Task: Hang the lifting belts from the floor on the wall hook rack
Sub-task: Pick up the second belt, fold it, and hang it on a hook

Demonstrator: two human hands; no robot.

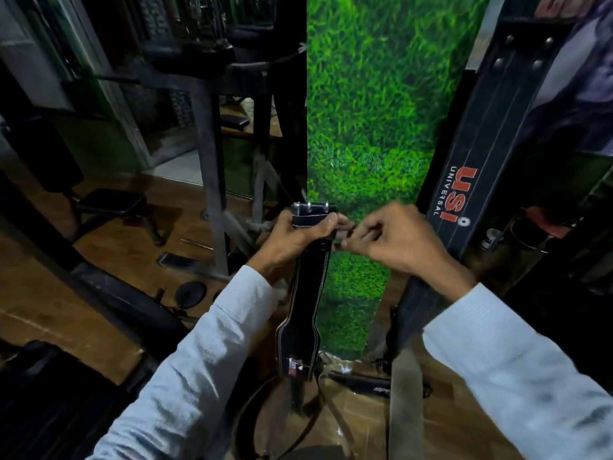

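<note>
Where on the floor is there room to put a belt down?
Bare wood floor shows at the left, between the bench and the round weight plate. Below the hands it is crowded: the held belt hangs over straps and another belt lying at the foot of the green wall.

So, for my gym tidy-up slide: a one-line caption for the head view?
Left hand grips a black lifting belt near its buckle; right hand pinches its edge, beside a hanging USI belt.
</note>
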